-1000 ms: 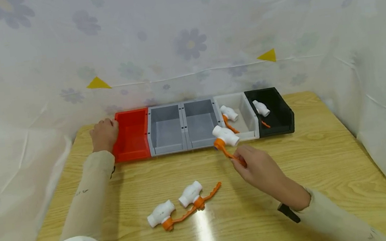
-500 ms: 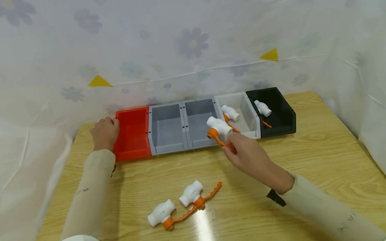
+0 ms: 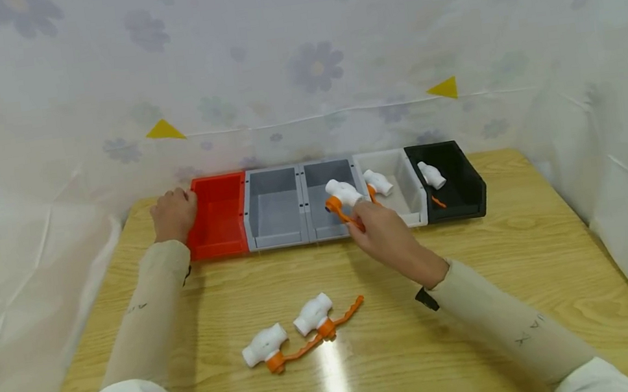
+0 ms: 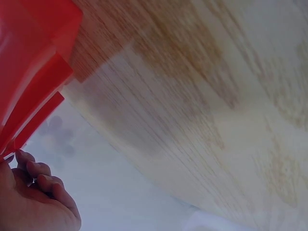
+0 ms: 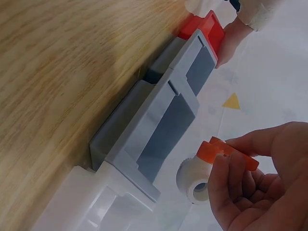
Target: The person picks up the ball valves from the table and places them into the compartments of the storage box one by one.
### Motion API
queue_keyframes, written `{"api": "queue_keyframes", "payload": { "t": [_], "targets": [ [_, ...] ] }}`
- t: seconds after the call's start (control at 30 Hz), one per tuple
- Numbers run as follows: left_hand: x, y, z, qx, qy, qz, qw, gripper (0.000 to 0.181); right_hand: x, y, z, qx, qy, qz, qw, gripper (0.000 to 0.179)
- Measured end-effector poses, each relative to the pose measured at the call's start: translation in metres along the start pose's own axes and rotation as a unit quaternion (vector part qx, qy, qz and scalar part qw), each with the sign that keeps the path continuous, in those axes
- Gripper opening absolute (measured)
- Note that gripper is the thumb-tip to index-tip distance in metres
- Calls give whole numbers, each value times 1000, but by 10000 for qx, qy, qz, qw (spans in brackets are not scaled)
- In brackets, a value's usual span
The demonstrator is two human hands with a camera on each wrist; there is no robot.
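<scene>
My right hand (image 3: 385, 234) pinches the orange lever of a white plastic ball valve (image 3: 344, 191), holding it up over the front of the right grey bin (image 3: 337, 227). In the right wrist view the valve (image 5: 191, 179) shows its round open end, with thumb and fingers on the orange lever (image 5: 226, 153). My left hand (image 3: 175, 214) grips the left rim of the red bin (image 3: 217, 218); in the left wrist view its curled fingers (image 4: 43, 183) are at the rim. Two more ball valves, one at the left (image 3: 265, 344) and one beside it (image 3: 313, 314), lie on the wooden table.
The bins stand in a row along the back: red, left grey (image 3: 279, 236), right grey, white (image 3: 413, 218) and black (image 3: 465, 207). One ball valve (image 3: 378, 181) lies in the white bin, another (image 3: 431, 174) in the black. A flowered curtain (image 3: 251, 66) hangs behind.
My right hand has carried the ball valve forward and left, from in front of the white bin to over the right grey bin. The left hand stays at the red bin.
</scene>
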State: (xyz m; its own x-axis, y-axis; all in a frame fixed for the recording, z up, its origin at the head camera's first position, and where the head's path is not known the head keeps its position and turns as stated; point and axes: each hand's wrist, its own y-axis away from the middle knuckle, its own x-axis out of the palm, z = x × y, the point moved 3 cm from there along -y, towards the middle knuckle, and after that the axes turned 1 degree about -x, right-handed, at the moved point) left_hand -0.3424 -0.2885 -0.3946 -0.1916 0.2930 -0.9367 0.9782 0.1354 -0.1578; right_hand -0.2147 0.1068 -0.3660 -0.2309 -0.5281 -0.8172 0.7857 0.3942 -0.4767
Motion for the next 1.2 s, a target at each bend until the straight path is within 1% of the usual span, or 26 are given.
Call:
{"api": "queue_keyframes", "payload": {
  "t": [0.1, 0.23, 0.43, 0.63, 0.87, 1.2],
  "targets": [
    [-1, 0, 0, -20, 17, 10, 10000, 46, 5, -6, -2, 61, -16, 91, 9999, 14],
    [-1, -2, 0, -40, -74, 36, 10000, 45, 11, -13, -4, 135, -37, 219, 9997, 12],
    [-1, -3, 0, -47, -138, 9, 9999, 45, 19, -21, -8, 216, -62, 303, 9993, 12],
    [-1, -3, 0, -37, -169, -42, 9998, 44, 29, -30, -13, 475, -16, 485, 9977, 12],
    [2, -4, 1, -28, -141, -154, 9998, 43, 41, -40, -17, 642, 60, 632, 9959, 14],
    [3, -3, 1, -57, -222, -100, 9997, 44, 62, -48, -25, 1002, 23, 938, 9905, 19]
  ]
}}
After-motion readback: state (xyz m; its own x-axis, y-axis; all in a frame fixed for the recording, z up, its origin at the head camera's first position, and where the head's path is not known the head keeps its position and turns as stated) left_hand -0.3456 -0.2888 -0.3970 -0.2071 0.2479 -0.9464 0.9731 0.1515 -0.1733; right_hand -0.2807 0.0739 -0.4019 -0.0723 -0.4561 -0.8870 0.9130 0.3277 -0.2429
